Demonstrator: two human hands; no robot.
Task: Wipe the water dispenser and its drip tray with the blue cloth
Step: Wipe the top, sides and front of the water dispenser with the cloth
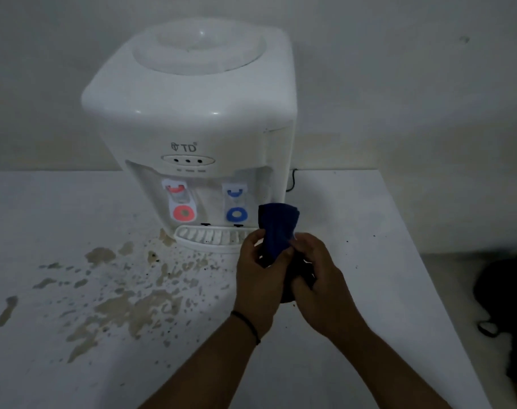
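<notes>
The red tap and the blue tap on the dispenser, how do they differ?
The red tap sits on the left of the recess, the blue tap on the right. The red tap's round pad is orange-red with a dark centre; the blue tap's is blue with a pale centre. The blue cloth is held up just beside the blue tap, well away from the red tap. Both stand above the drip tray.

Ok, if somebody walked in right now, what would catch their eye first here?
Probably the white water dispenser standing against the wall, with its red tap and blue tap above the drip tray. Next, the brownish stains spattered over the white table, in front and to the left of it. Then both hands, left hand and right hand, gripping the blue cloth by the tray's right end.
</notes>
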